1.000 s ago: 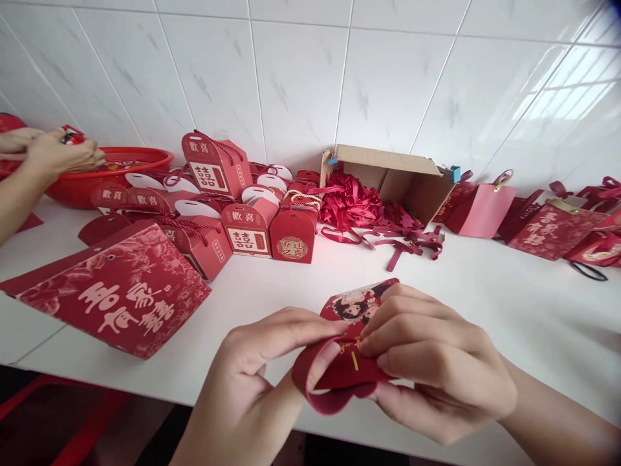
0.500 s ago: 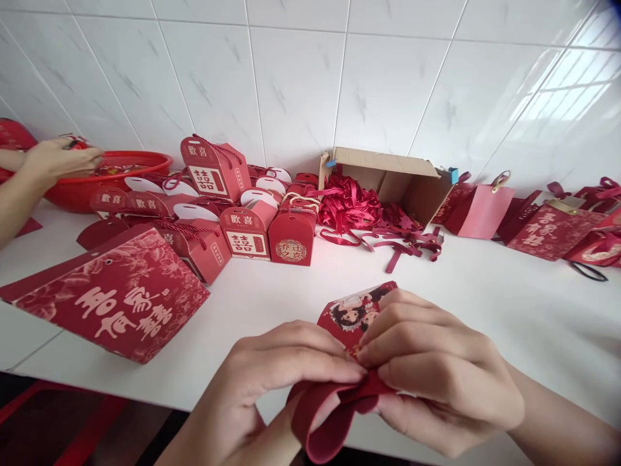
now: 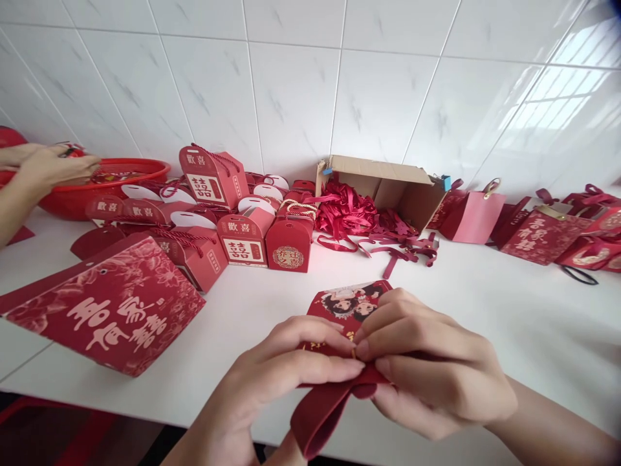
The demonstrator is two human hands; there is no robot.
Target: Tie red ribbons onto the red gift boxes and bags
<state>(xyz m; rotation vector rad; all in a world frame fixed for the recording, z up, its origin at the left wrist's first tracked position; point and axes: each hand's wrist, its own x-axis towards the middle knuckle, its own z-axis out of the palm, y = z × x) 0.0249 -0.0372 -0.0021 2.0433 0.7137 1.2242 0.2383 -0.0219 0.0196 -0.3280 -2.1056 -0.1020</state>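
**Both hands hold a red bag [image 3: 349,303] and its dark red strap [image 3: 320,414] in front of the cardboard box [image 3: 383,169]**

A white tiled wall [image 3: 291,84] rises behind the cardboard box, which lies on its side with its mouth facing forward. A white table [image 3: 509,310] spreads under and in front of it. Far to the left of the cardboard box sits a round red basin [image 3: 72,202]. Nearer and to its left, a flowered box [image 3: 130,304] with large pale characters leans tilted on the table. Just left of the cardboard box, gift boxes [image 3: 245,243] with rope handles crowd together, one raised on top of the others. To its right stand several gift bags [image 3: 541,236].

In front of the cardboard box is the red bag, its cartoon couple facing up. The right hand [image 3: 436,369] pinches its near edge, fingers curled above and thumb below. The left hand [image 3: 272,382] presses its fingers, laid together, over the same edge; whether its thumb closes from below I cannot tell. The strap droops in a loop under the fingers.

Over the basin, well left of the cardboard box, another person's hands [image 3: 51,167] hold something small and red. Shiny ribbons [image 3: 347,210] heap at the cardboard box's mouth, with loose dark straps [image 3: 391,265] just before it. A black loop [image 3: 579,275] lies to its right.
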